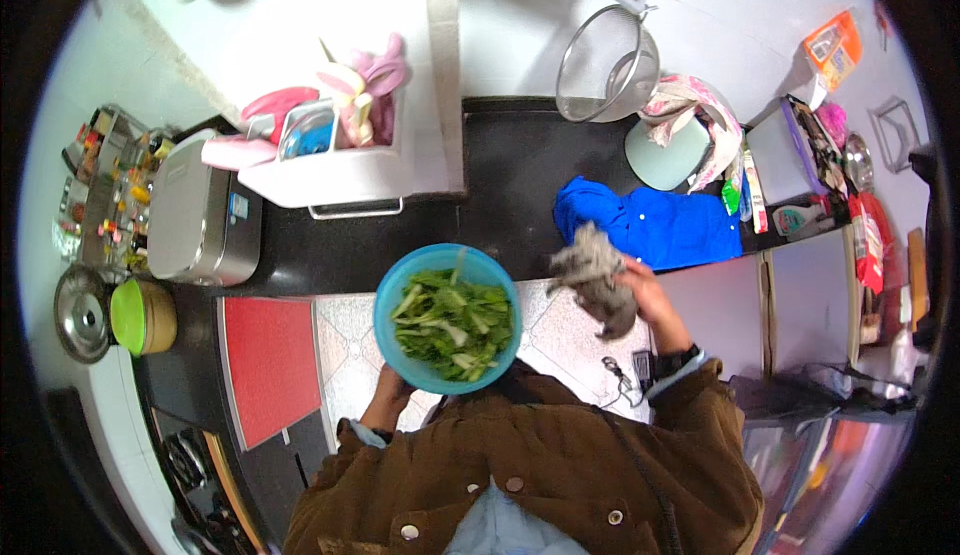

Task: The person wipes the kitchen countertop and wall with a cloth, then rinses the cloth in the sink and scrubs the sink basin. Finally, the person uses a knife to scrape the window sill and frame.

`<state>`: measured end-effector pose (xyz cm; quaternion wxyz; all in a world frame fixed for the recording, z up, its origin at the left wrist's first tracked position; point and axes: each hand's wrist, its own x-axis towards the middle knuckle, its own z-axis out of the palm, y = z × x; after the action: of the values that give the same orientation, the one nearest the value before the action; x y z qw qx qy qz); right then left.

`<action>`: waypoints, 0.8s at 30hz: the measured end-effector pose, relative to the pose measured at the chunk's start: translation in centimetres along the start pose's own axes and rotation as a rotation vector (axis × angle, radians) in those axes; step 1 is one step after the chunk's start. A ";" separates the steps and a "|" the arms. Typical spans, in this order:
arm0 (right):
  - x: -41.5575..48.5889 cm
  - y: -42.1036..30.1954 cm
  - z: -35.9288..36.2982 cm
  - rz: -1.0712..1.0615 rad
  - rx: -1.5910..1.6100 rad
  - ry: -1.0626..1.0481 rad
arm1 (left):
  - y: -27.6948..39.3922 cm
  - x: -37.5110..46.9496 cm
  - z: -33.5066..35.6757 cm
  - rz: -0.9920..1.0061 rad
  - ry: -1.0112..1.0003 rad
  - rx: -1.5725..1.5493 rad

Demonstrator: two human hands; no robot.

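Observation:
My left hand (390, 397) grips the near left side of a blue plastic bowl (384, 307), its fingers partly hidden below the rim. Cut leafy greens (454, 326) with pale stalks fill much of the bowl, which is held in front of my body. Off to the right, my right hand (649, 296) holds a crumpled grey cloth (596, 277) that hangs down over the floor. Just beyond that cloth, a bright blue folded fabric (660, 225) with small buttons lies on the black countertop (510, 172).
A white utensil holder (322, 172) and a silver bin-like appliance (195, 217) are at left. A wire-mesh strainer (607, 67) hangs above the back counter. Under it stands a pale green container (664, 154) draped with patterned cloth. A cable (621, 382) lies on the floor.

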<state>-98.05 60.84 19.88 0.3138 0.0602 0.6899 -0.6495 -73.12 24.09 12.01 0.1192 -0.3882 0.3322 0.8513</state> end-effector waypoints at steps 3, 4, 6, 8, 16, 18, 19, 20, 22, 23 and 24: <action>4.4 -3.9 2.5 -0.077 0.403 -0.164 | 0.0 -3.6 -3.1 0.146 0.127 -0.089; 6.5 -4.8 3.4 -0.064 0.479 -0.136 | 0.0 -4.8 -4.1 0.185 0.138 -0.101; 11.3 -6.2 4.4 -0.106 0.466 -0.050 | -0.2 -6.6 -5.5 0.216 0.212 -0.127; 17.0 -6.6 4.3 -0.171 0.398 0.030 | -0.8 -7.6 -6.2 0.255 0.294 -0.176; 38.1 -0.9 -2.5 -0.231 -1.026 0.479 | -7.5 -9.3 -4.3 0.367 0.414 -0.517; 40.0 0.7 -1.6 -0.173 -1.295 0.476 | -8.9 -9.2 -3.7 0.384 0.432 -0.528; 41.1 0.9 0.0 -0.153 -1.183 0.520 | -9.5 -9.1 -3.4 0.401 0.432 -0.536; 41.6 1.6 2.8 -0.124 -1.070 0.563 | -10.0 -9.2 -3.0 0.396 0.475 -0.530; 41.0 2.6 7.9 -0.248 -1.191 0.493 | -10.9 -9.7 -2.3 0.350 0.527 -0.536; 40.5 2.5 9.7 -0.463 -1.411 0.362 | -11.4 -9.9 -1.8 0.367 0.523 -0.552; 40.2 2.0 11.0 -0.456 -1.383 0.170 | -11.7 -10.2 -1.5 0.377 0.539 -0.569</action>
<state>-125.18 37.76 -1.94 0.0827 -0.2465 0.9596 -0.1077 -60.02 32.45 13.27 -0.2411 -0.5467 0.1685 0.7840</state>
